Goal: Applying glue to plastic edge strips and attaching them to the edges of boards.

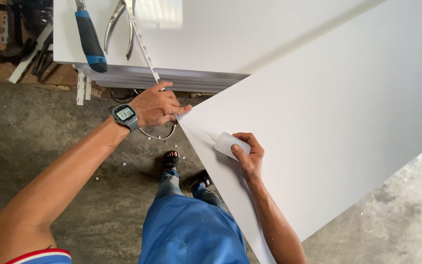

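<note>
A large glossy white panel lies tilted in front of me, its pointed corner near my left hand. My left hand, with a grey digital watch on the wrist, pinches a thin white edge strip against that corner. The strip runs up and away over the stack behind. My right hand grips a small white plastic bottle, its tip lying on the panel close to the corner.
A stack of white boards stands behind, carrying a blue-handled tool and metal pliers. Scrap pieces and dark tools lie at the upper left. The concrete floor shows below, with my feet in sandals.
</note>
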